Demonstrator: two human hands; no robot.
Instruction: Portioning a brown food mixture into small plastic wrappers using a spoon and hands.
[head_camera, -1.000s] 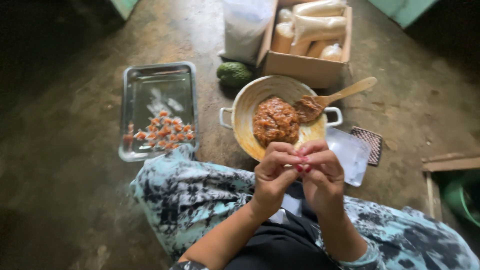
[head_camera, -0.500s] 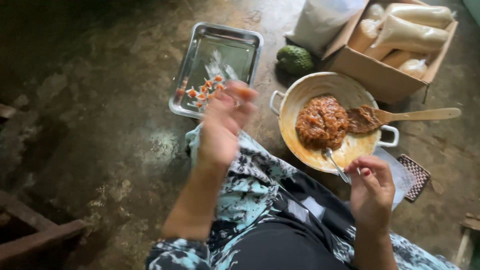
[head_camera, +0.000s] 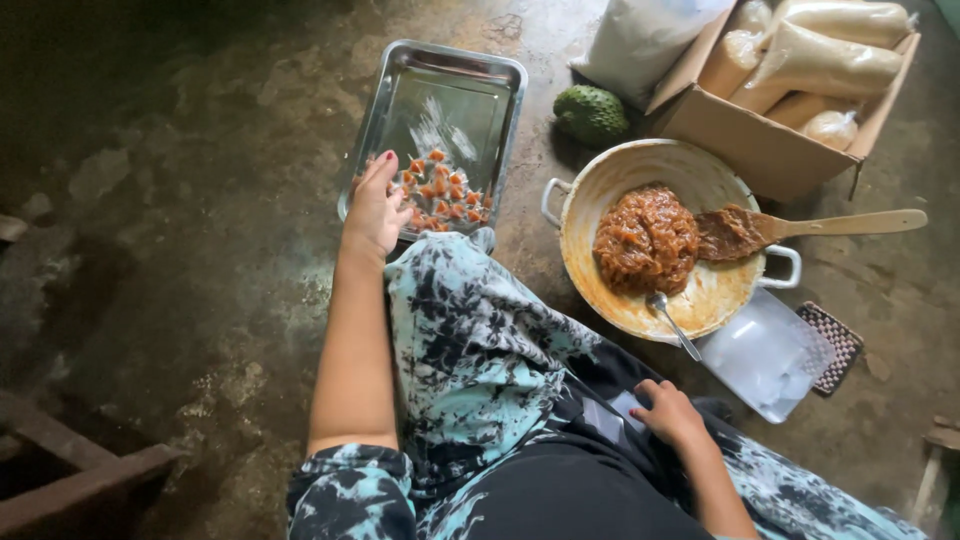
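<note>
Left hand (head_camera: 375, 208) was loosely open over the small orange wrapped sweets (head_camera: 440, 190) in the steel tray (head_camera: 392, 95), right hand (head_camera: 672, 412) curled empty on the lap; those pieces looked light, soft and sticky, best pinched at the wrapper ends

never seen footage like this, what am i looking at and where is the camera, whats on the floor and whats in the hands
There is no machine: a camera worn on a person's head looks down at their lap and two bare hands. The left hand reaches to a steel tray of small orange wrapped pieces; whether it holds one is unclear. The right hand rests on the lap, apparently empty. On the concrete floor sit a two-handled pan of brown paste with a wooden spatula and a spoon, a cardboard box of bags and a green bumpy fruit.
</note>
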